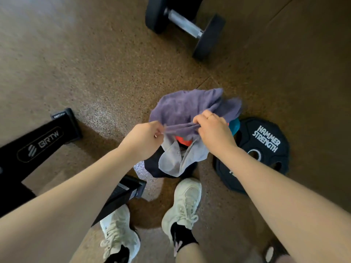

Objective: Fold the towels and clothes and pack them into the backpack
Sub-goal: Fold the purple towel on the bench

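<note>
We see a purple towel (pixel 186 109) held up over the floor (pixel 95 82) in the middle of the view, its near edge bunched into a taut strip between both hands. The left hand (pixel 145 138) pinches one end with curled fingers; the right hand (pixel 213 130) grips the other end in a closed fist. Under the towel lies a grey cloth (pixel 176 158) on a dark item, perhaps the backpack (pixel 152 166), with something orange (pixel 183 141) and something teal (pixel 234 126) showing. Just right lies a weight plate (pixel 266 149), far off a dumbbell (pixel 185 25), left a black bench frame (pixel 38 147). White sneakers (pixel 182 205) stand nearest.
</note>
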Tool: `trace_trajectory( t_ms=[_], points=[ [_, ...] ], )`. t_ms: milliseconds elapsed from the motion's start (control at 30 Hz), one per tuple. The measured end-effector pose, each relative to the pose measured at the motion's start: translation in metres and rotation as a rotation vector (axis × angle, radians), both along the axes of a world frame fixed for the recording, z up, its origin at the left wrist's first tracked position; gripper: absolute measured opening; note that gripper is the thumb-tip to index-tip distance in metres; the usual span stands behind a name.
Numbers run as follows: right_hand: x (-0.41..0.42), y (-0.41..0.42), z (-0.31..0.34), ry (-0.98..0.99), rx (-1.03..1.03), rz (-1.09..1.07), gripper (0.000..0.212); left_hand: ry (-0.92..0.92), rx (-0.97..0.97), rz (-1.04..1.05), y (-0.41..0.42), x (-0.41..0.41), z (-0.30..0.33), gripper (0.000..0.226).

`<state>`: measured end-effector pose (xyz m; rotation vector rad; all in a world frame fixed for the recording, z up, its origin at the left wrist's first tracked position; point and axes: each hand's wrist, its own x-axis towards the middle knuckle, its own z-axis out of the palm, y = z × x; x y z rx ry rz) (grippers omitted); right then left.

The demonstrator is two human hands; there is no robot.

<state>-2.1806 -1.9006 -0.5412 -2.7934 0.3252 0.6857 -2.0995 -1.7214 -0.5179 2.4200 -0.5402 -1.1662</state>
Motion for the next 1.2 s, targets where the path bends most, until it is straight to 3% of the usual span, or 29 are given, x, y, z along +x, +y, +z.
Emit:
trace_trajectory(
  t_ms=[300,533,633,767,833,967,1100,1200],
  points=[
    [0.024,0.037,0.265,-0.136,0.566,-0.265,0.024,-0.039,-0.230,0.028,0.038,0.008,0.218,0.051],
    [0.012,0.097,0.469,-0.071,0.827,-0.175,0.020,-0.187,-0.449,0.079,0.119,-0.003,0.405,0.058],
    [0.005,0.126,0.525,-0.068,0.941,-0.146,0.016,-0.282,-0.523,0.040,0.143,-0.016,0.463,0.044],
    [0.000,0.156,0.556,-0.059,1.034,-0.127,0.014,-0.389,-0.559,0.064,0.175,-0.042,0.500,0.041],
    [-0.001,0.166,0.557,-0.067,1.023,-0.114,0.012,-0.387,-0.547,0.206,0.197,-0.057,0.505,0.037],
    [-0.011,0.183,0.545,-0.039,0.976,-0.066,0.007,-0.278,-0.538,0.494,0.231,-0.101,0.513,0.008],
    [-0.030,0.212,0.529,-0.012,0.792,0.157,0.014,-0.334,-0.511,0.657,0.251,-0.148,0.524,0.011],
    [-0.056,0.247,0.527,-0.008,0.825,0.249,0.005,-0.355,-0.467,0.755,0.269,-0.183,0.530,0.017]
  ],
)
